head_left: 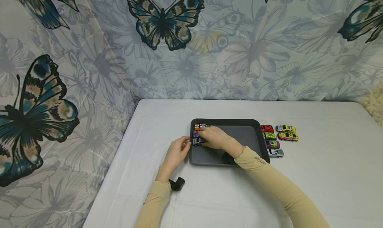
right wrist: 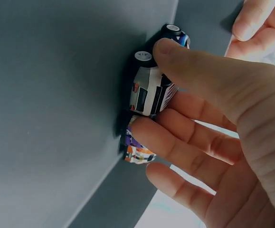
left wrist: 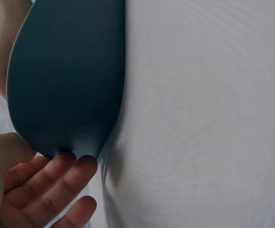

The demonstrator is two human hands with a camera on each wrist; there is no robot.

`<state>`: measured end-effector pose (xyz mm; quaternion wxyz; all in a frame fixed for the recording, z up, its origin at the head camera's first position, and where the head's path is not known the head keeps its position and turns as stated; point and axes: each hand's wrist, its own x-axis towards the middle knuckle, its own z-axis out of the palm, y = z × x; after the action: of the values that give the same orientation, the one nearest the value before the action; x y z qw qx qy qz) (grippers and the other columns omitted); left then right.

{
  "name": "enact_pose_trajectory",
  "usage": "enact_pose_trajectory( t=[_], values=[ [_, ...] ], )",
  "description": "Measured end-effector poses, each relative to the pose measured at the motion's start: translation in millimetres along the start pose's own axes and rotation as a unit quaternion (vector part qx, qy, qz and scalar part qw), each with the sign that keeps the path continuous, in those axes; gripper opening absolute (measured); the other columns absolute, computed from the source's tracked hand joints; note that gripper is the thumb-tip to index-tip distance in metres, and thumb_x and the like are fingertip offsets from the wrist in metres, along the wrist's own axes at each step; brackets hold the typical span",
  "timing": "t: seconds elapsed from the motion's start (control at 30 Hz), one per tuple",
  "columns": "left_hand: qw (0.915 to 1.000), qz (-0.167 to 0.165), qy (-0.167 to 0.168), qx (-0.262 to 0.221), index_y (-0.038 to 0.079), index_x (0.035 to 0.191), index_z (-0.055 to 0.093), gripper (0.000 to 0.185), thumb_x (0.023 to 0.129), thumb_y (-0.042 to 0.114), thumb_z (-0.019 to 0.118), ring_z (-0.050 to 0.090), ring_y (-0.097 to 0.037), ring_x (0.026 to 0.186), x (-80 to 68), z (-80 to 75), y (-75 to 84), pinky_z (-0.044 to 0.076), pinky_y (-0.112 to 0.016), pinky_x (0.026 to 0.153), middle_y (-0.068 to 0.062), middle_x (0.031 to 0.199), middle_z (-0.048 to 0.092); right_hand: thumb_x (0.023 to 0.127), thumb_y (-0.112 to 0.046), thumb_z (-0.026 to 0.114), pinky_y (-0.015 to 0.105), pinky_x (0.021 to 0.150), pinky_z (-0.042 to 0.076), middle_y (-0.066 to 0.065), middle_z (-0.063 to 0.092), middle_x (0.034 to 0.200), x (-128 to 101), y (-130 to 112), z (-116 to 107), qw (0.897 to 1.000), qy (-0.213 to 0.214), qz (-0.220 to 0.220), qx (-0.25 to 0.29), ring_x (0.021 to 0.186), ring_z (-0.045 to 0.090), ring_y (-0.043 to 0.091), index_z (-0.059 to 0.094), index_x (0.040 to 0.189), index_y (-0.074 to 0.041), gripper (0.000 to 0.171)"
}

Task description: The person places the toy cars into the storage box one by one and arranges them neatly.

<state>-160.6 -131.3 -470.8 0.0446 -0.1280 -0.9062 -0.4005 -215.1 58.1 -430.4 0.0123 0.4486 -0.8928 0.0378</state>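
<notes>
A: We are working at the grey tray point(head_left: 257, 140) on the white table point(head_left: 323, 174). Our right hand point(head_left: 216, 137) is pinching a white car point(right wrist: 149, 92) between thumb and fingers, setting it down at the tray's left edge.

B: And our left hand point(head_left: 177, 152)?

A: It is resting with straight fingers point(left wrist: 63, 178) against the tray's outer rim, holding nothing, just steadying it.

B: How far along are we looking?

A: We are seeing three cars in the tray: an orange car point(head_left: 199, 126) at the far left corner, a purple car point(head_left: 195, 134) just beside it, and the white one nearest us, all in a line along the left wall. So we are judging roughly a third done.

B: What is left?

A: Six cars are waiting on the table just beside the tray's right rim: a red car point(head_left: 267, 128), a green car point(head_left: 270, 136), a pink car point(head_left: 272, 144), a silver car point(head_left: 275, 153), and two yellow cars point(head_left: 286, 133) further right.

B: Anything else around?

A: A butterfly cloth point(head_left: 161, 20) is hanging behind the table.
</notes>
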Motion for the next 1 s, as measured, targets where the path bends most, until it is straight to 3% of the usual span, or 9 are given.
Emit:
enact_pose_trajectory(
  t=[0.33,0.47,0.73,1.0],
  values=[
    [1.0000,0.007,-0.001,0.001,-0.002,0.114,0.061,0.026,0.092,0.012,0.057,0.060,-0.010,0.068,0.2,-1.0,1.1,0.048,-0.023,0.060,-0.007,0.088,0.065,0.076,-0.025,0.077,0.033,0.060,0.046,0.007,0.063,0.092,-8,3,-7,0.999,0.040,-0.009,-0.006,0.072,0.060,0.017,0.065,0.094,-0.007,0.028],
    [1.0000,0.008,0.002,-0.001,-0.002,0.113,0.062,0.025,0.092,0.011,0.058,0.059,-0.010,0.067,0.0,-0.8,1.3,0.048,-0.023,0.060,-0.007,0.087,0.065,0.077,-0.023,0.076,0.032,0.058,0.044,0.005,0.062,0.086,-17,7,-14,0.998,0.065,-0.012,-0.013,0.068,0.058,0.016,0.065,0.092,-0.007,0.025],
    [0.9999,0.009,0.006,-0.001,-0.003,0.112,0.062,0.025,0.091,0.010,0.058,0.058,-0.009,0.065,-0.3,0.0,3.0,0.047,-0.022,0.059,-0.008,0.086,0.065,0.076,-0.018,0.076,0.033,0.057,0.037,0.000,0.051,0.075,-48,27,-26,0.996,0.089,-0.008,-0.030,0.061,0.048,0.013,0.062,0.085,-0.008,0.019],
    [1.0000,0.004,0.005,-0.006,-0.002,0.113,0.062,0.025,0.092,0.010,0.057,0.058,-0.008,0.065,-0.7,-1.0,2.6,0.047,-0.022,0.059,-0.007,0.086,0.065,0.073,-0.015,0.079,0.033,0.057,0.039,0.000,0.053,0.075,-84,45,-34,0.993,0.105,0.004,-0.051,0.063,0.052,0.014,0.061,0.081,-0.009,0.020]
  ],
)
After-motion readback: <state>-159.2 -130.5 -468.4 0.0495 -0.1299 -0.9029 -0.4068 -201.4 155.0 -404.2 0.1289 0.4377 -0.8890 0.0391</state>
